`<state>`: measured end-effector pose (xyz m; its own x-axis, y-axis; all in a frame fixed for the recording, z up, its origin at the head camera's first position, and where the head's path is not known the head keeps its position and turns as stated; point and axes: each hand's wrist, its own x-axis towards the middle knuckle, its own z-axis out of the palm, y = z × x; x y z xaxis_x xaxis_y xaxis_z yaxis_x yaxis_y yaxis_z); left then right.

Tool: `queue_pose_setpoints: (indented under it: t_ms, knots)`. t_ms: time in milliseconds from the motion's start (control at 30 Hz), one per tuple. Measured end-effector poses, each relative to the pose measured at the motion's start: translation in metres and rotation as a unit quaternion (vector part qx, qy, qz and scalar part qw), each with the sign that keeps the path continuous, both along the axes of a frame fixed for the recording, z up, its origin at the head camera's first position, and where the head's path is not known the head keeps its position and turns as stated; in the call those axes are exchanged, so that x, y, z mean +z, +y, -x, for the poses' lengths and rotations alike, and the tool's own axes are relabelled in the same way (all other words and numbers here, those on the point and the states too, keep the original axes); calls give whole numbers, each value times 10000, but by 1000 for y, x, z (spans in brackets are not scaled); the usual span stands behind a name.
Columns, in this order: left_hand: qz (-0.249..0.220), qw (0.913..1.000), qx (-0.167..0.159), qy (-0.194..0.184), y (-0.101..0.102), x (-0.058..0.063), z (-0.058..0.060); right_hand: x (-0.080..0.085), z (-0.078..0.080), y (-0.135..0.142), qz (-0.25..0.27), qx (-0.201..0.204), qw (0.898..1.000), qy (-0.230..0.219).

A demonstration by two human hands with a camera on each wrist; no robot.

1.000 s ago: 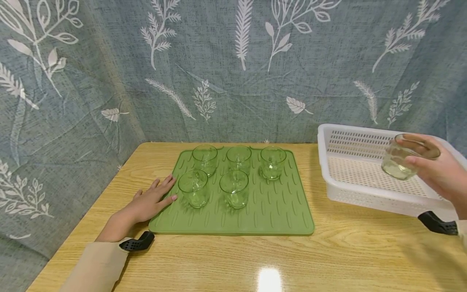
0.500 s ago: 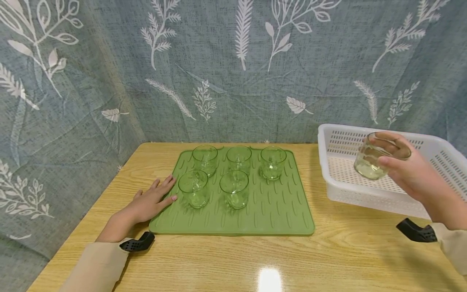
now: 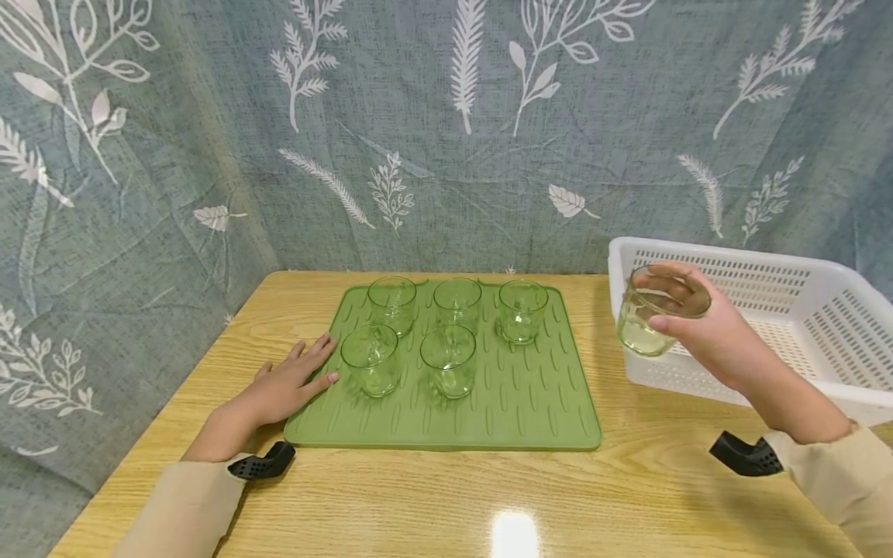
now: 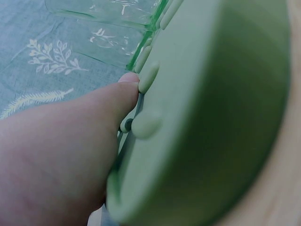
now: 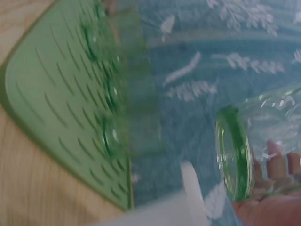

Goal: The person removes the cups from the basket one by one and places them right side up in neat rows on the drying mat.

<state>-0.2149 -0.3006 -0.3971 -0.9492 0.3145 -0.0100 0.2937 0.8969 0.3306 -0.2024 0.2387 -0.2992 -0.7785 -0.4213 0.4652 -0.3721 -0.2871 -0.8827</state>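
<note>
A clear drinking glass (image 3: 643, 322) is gripped by my right hand (image 3: 718, 329), tilted a little, in front of the basket's left wall. In the right wrist view the fingers show through the wall of the glass (image 5: 240, 155). My left hand (image 3: 289, 387) lies with its fingers spread on the left edge of the green ribbed mat (image 3: 537, 411). Several more glasses stand upright on the mat in two rows. The front-left glass (image 3: 377, 372) is nearest to my left hand. In the left wrist view the thumb (image 4: 124, 96) rests along the mat's edge.
A white slotted plastic basket (image 3: 698, 376) stands on the wooden table (image 3: 391, 496) to the right of the mat. Behind the table hangs a blue-grey curtain (image 3: 432, 194) with white leaf prints. The mat's front-right part lies between the standing glasses and the basket.
My right hand has moved left with the glass, from over the middle of the basket to its left wall. The left hand and the standing glasses have stayed put.
</note>
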Motion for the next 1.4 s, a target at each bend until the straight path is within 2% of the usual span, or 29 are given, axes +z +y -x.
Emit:
queue_pose_setpoints:
  t_ms: [300, 600, 733, 1033, 1400]
  knots:
    - [-11, 10000, 11, -30, 1, -1, -1, -11, -4, -44, -596, -357, 9975, -110]
    - [23, 10000, 3, -24, 1, 1, 1, -27, 1, -72, -1034, -343, 9938, -218]
    - [19, 10000, -15, -29, 2, 1, 1, -39, 6, -81, -1211, -219, 9917, -383]
    - [5, 10000, -17, -74, 1, -1, 1, -68, 20, -98, -1179, 571, 9872, -912]
    - [31, 9999, -12, -96, -1, -1, 2, -79, 26, -101, -1533, 775, 9796, -1039]
